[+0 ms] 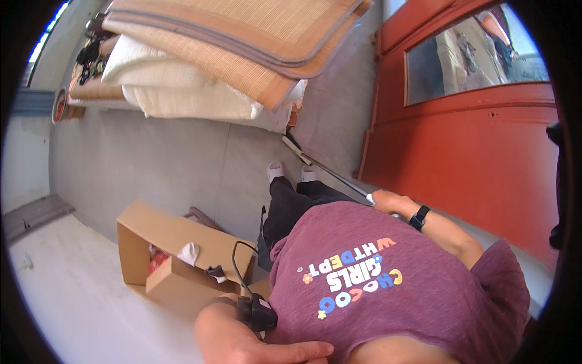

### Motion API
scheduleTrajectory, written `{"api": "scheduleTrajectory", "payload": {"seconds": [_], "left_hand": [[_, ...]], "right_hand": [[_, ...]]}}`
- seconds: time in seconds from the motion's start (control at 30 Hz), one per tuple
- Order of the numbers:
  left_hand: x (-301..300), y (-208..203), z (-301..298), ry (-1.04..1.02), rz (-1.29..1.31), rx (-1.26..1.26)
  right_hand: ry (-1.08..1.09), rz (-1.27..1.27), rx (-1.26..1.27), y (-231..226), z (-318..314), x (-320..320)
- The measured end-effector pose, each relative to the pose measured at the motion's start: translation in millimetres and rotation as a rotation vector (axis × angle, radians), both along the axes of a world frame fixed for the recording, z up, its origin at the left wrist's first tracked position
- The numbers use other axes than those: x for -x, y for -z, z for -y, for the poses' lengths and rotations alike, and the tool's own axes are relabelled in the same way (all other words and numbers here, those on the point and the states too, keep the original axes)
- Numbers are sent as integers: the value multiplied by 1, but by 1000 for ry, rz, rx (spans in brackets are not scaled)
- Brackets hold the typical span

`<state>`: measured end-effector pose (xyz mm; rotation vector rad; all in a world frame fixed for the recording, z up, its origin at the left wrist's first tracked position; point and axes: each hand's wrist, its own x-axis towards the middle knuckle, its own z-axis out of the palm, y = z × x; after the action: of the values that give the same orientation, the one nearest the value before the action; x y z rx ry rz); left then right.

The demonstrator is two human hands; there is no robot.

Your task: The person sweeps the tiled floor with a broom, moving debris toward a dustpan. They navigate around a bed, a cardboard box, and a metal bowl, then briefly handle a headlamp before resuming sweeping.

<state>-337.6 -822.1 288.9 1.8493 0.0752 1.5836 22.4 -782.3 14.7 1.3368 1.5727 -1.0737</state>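
Observation:
My right hand [390,201] is closed round the handle of a long-handled mop-like tool [337,176]. Its dark shaft slants away from me to a pale, flat head [295,150] on the floor, just past my slippers. A black watch-like band [419,218] circles my right wrist. Low in the picture, my left hand [297,352] is raised in front of my chest with one finger stretched out. The lower edge cuts off its other fingers, and I see nothing held in it. Beside my left arm is a black device [262,313] with a cable.
An opened cardboard box [182,233] with a red item and pale and dark cloth pieces stands at my left. Ahead is a bed with a white quilt [188,100] and folded woven mats [236,36]. A red door [454,145] with a glass pane rises on the right.

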Motion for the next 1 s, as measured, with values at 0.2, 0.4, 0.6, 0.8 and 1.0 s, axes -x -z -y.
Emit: {"api": "scheduleTrajectory", "payload": {"seconds": [0.2,0.4,0.6,0.8,1.0], "left_hand": [[-25,8,4,-318,117,-176],[56,3,54,-236,-89,215],[107,23,108,-436,-4,308],[110,41,95,-756,79,129],[98,20,107,-703,76,152]], "right_hand": [[65,-92,-5,-5,-17,2],[210,-102,-31,-32,5,6],[33,-96,-40,-12,-27,84],[88,-148,24,12,-71,186],[-249,-47,-90,7,-67,196]]}}
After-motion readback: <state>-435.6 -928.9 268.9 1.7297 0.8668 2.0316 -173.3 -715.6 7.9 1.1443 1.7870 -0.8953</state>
